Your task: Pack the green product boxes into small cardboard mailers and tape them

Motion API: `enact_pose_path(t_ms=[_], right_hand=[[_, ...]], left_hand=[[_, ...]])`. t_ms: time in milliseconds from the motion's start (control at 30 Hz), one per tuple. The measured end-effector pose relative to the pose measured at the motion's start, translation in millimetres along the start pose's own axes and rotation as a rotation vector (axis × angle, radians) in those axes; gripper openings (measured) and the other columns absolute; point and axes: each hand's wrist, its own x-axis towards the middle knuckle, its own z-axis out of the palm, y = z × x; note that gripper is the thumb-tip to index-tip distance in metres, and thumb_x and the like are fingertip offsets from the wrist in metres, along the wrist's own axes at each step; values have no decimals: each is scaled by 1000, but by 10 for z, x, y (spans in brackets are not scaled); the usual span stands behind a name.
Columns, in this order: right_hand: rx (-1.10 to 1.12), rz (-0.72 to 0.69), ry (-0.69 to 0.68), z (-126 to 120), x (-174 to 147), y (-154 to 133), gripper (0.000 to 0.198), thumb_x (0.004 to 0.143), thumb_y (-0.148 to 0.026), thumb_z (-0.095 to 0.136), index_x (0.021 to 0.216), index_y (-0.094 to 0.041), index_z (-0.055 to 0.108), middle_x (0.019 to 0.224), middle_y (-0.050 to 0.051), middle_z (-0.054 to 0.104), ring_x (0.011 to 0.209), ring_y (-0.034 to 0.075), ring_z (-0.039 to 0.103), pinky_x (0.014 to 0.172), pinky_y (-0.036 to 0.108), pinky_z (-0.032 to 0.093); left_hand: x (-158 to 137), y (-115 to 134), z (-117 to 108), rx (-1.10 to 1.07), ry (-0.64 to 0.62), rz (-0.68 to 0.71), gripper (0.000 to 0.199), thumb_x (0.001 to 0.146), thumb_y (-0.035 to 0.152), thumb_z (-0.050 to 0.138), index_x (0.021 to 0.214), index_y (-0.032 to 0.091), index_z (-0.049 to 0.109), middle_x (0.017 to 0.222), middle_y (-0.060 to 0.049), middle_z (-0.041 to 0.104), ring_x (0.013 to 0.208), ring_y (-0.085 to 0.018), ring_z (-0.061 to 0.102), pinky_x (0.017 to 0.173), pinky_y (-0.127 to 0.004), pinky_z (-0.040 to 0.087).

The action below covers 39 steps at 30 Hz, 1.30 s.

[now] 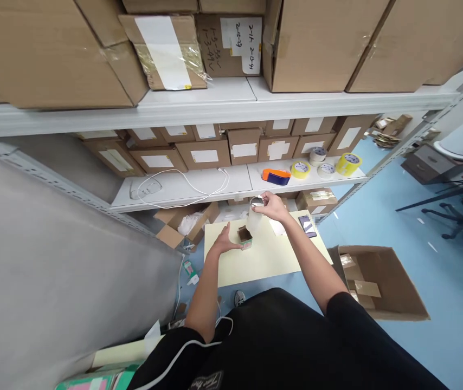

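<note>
My right hand (pixel 272 207) grips the top of a whitish, see-through cylindrical container (pixel 254 221) with a silvery rim. The container is above the pale yellow tabletop (pixel 272 260), just behind a small box. That small green and pink cardboard box (pixel 245 244) stands with its top open and its brown inside showing. Beside the box, my left hand (pixel 224 242) is open, thumb and fingers apart. Its thumb reaches to the box's left side; whether it touches I cannot tell.
A phone (pixel 307 226) and white paper (pixel 277 227) lie on the table. Tape rolls (pixel 300 169), an orange and blue tape dispenser (pixel 276 176) and a white cable (pixel 199 189) occupy the shelf behind. Open cartons stand left (pixel 170 237) and right (pixel 402 281). A green package (pixel 191 271) lies on the floor.
</note>
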Motion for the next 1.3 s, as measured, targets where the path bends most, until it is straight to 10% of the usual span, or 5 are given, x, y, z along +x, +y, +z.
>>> enact_pose_path(t_ms=[133,333,600,833,1300], right_hand=[[-71,-25,-3,-10,-27,-74,38,63,-51,81,79,-24,58,68,-6,59,64,16,54,62,27,39],[125,-50,-57,19,-106,-81,47,66,-58,84,92,-22,68,76,-1,69,74,21,63,68,30,48],[745,-2,-605,11,-400,277,119,69,-43,92,167,-33,26,127,9,74,118,28,69,105,47,53],[664,-10,-277,84,-429,312,149,56,-37,101,172,-31,8,104,3,73,98,26,73,93,45,60],[706,-23,-324,4,-585,364,137,69,-42,94,172,-32,5,125,8,72,114,29,70,101,49,59]], left_hand=[[-283,867,-144,-185,158,287,78,81,46,84,149,24,53,153,-14,57,140,-31,57,110,-43,51],[-409,1735,45,-189,460,353,79,57,40,99,125,20,64,119,-11,72,105,-26,71,90,-39,59],[-379,1863,-257,-629,257,318,71,71,50,86,129,16,65,123,-14,75,108,-28,73,93,-38,59],[-252,2032,-122,-597,335,255,113,67,41,96,163,26,37,143,-15,66,125,-30,67,108,-44,55],[-192,2170,-19,-718,122,218,130,69,32,97,170,28,14,125,-12,74,115,-28,71,105,-48,56]])
